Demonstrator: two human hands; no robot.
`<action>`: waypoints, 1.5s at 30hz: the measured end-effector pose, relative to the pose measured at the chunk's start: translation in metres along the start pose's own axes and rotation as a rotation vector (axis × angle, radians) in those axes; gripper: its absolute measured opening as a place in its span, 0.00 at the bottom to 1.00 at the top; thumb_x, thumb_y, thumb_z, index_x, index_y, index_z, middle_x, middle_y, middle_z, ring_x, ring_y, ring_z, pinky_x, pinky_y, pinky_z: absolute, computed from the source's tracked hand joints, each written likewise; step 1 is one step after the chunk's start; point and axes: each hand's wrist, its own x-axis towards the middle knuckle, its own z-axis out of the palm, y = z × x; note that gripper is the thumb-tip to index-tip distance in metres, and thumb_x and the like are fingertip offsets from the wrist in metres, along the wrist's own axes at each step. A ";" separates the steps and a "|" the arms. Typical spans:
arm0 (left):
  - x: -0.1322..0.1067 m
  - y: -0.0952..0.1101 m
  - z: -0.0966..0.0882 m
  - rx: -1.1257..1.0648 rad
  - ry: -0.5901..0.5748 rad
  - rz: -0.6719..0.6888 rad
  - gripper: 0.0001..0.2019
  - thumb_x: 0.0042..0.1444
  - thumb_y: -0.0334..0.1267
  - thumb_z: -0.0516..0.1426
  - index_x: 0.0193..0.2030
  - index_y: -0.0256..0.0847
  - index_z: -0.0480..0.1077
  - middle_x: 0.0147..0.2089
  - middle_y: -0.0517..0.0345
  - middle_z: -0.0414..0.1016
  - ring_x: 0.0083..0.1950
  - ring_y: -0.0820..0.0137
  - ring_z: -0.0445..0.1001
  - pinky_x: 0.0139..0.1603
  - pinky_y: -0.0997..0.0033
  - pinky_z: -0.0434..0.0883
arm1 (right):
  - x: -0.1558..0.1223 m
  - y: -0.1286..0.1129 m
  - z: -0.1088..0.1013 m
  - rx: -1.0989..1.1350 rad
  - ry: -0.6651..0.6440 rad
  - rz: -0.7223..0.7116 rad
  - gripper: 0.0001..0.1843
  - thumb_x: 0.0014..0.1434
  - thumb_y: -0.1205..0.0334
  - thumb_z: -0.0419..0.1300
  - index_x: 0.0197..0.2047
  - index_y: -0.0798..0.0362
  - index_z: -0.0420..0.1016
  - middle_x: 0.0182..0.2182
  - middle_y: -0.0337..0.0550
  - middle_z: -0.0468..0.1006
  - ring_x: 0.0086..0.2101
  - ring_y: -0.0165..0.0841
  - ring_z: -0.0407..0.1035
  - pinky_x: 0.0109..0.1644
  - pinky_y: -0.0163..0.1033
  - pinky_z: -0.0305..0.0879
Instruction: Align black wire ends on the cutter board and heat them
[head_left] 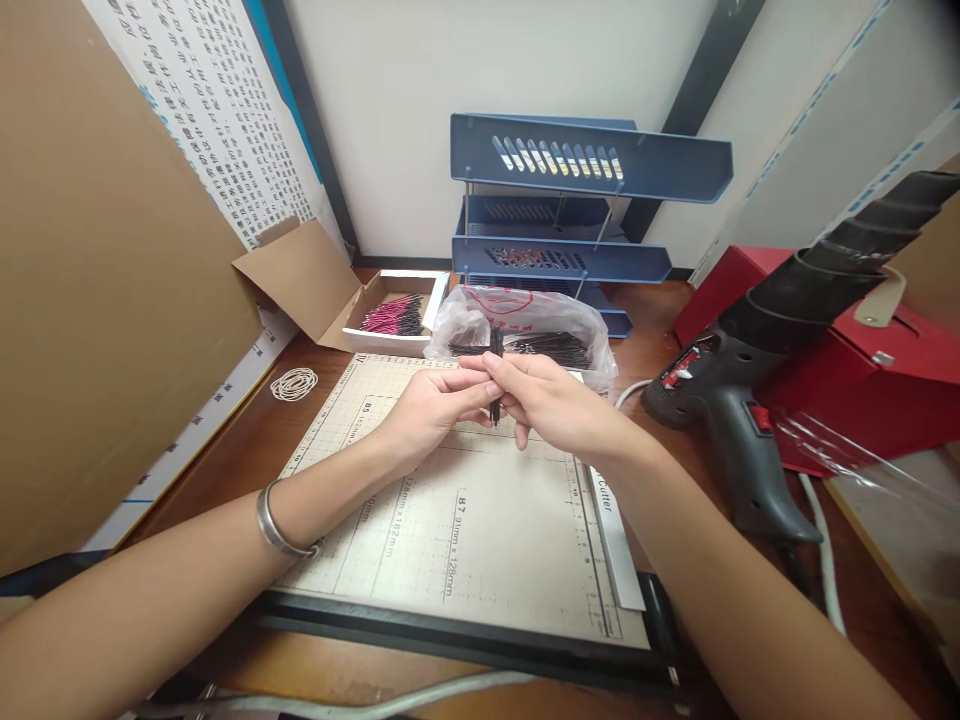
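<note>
My left hand (433, 412) and my right hand (551, 400) meet above the paper cutter (510, 520). Between their fingertips they grip a small upright bundle of thin black wire-like strands (496, 408); fingers cover its middle. Both thumbs press on the near side of the bundle. Just behind it sits a clear plastic bag (600, 350) with more black strands (553, 348) inside. Farther left, a white-edged cardboard box (394, 345) holds many thin pink and black pieces (394, 315).
A coil of pale cord (294, 384) lies left of the cutter. Blue tiered trays (570, 165) stand at the back. On the right are a black heat gun (750, 400) and a red box (892, 390). Cardboard (112, 280) walls off the left. A grey cable (420, 702) crosses the front.
</note>
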 end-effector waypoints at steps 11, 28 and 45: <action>-0.003 0.004 0.007 0.111 0.143 0.052 0.12 0.55 0.47 0.69 0.36 0.39 0.84 0.38 0.53 0.82 0.33 0.73 0.72 0.36 0.72 0.72 | -0.003 -0.005 -0.011 -0.002 0.100 -0.021 0.25 0.62 0.38 0.61 0.40 0.55 0.79 0.33 0.42 0.75 0.33 0.28 0.67 0.26 0.30 0.64; -0.003 0.002 0.007 -0.021 0.167 -0.039 0.18 0.50 0.44 0.72 0.44 0.37 0.79 0.41 0.52 0.84 0.37 0.71 0.78 0.35 0.72 0.76 | -0.004 -0.006 -0.024 -0.106 0.177 -0.003 0.17 0.57 0.50 0.67 0.42 0.55 0.83 0.33 0.44 0.81 0.33 0.31 0.70 0.28 0.32 0.62; -0.006 0.003 0.007 -0.015 0.185 0.046 0.14 0.53 0.42 0.71 0.39 0.38 0.75 0.36 0.57 0.85 0.34 0.71 0.82 0.36 0.72 0.79 | -0.002 -0.007 -0.021 -0.155 0.255 -0.118 0.11 0.57 0.54 0.68 0.33 0.55 0.84 0.29 0.39 0.80 0.27 0.25 0.66 0.29 0.33 0.60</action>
